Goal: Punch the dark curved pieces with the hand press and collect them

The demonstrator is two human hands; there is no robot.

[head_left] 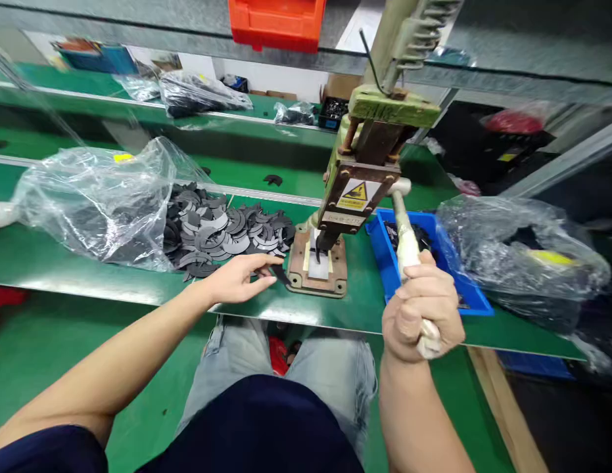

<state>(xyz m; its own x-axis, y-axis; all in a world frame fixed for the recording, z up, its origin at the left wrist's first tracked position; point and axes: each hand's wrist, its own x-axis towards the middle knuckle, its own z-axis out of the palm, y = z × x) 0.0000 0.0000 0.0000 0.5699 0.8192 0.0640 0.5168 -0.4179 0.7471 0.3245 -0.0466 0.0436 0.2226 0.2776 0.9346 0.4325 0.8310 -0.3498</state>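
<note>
My right hand point(420, 309) is wrapped round the white-taped lever point(405, 236) of a green hand press point(367, 148). Beside the press base point(298, 279), the fingertips of my left hand point(241, 279) pinch a thin black curved piece point(281, 274). The press ram point(330, 238) is low over a small metal fixture point(318, 264), where a dark curved bit shows under it. To the left of the base lies a heap of flat dark crescent-shaped pieces point(221, 230), partly spilling from a clear plastic bag point(98, 197).
A blue bin point(476, 302) of dark parts stands right of the press, beside another filled clear bag point(527, 256). An orange bin point(279, 23) sits on the shelf overhead. One loose dark piece point(273, 179) lies behind the heap. The green bench's front edge point(152, 302) runs before my lap.
</note>
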